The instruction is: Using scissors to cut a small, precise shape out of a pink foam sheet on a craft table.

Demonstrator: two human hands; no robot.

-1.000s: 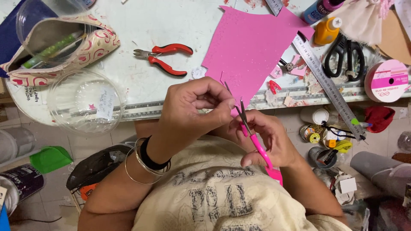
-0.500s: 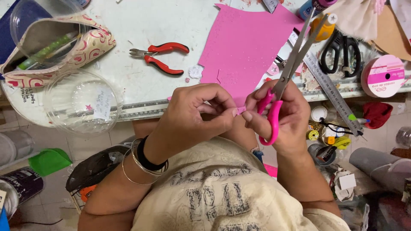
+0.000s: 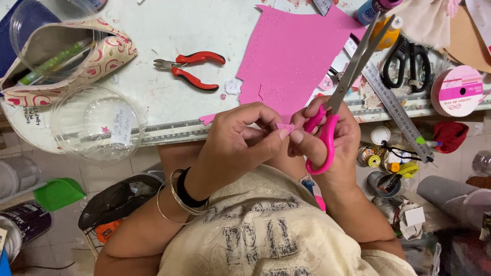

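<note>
My left hand [image 3: 239, 139] pinches a tiny pink foam piece [image 3: 285, 127] between thumb and fingers, just below the table edge. My right hand [image 3: 327, 140] grips pink-handled scissors [image 3: 341, 92]; their blades point up and to the right over the table, and its fingertips also touch the small piece. A big pink foam sheet [image 3: 294, 53] lies on the white table [image 3: 169, 30] right above both hands.
Red-handled pliers [image 3: 192, 69] lie left of the sheet. A clear plastic bowl [image 3: 97, 122] and a patterned pencil pouch [image 3: 61, 56] sit at the left. A metal ruler [image 3: 396, 110], black scissors [image 3: 406, 61] and a pink ribbon spool [image 3: 458, 92] are at the right. Clutter covers the floor.
My right hand turned the scissors from pointing down by my lap to blades up over the table. Both hands now meet on the small pink piece.
</note>
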